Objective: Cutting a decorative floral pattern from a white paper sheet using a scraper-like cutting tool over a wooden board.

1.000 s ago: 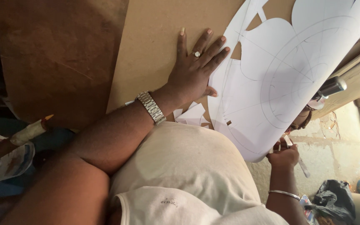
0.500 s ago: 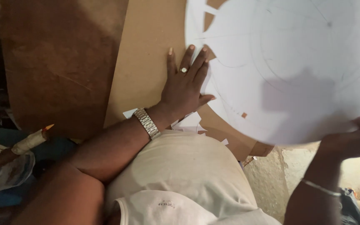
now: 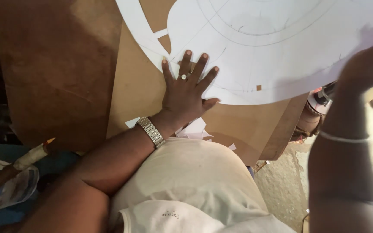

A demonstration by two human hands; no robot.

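Observation:
A large white paper template (image 3: 260, 47) with drawn curves and cut-out shapes lies on a light brown board (image 3: 139, 95). My left hand (image 3: 186, 92) lies flat with its fingers spread across the paper's lower left edge; it wears a ring and a metal watch (image 3: 151, 131). My right hand (image 3: 368, 60) is at the paper's right side, dark and partly out of frame, so its grip is hidden. A thin bangle (image 3: 344, 139) circles that wrist.
A darker brown board (image 3: 57, 73) lies to the left. White paper scraps (image 3: 193, 129) sit by my left wrist. A wrapped stick-like tool (image 3: 22, 164) rests on a plastic bag (image 3: 5, 190) at lower left. Rough concrete floor (image 3: 281, 185) shows at lower right.
The paper has swung from hanging off the board's right side to lying across the board. My right hand rose from below the paper to its right edge. My left hand now rests on the paper.

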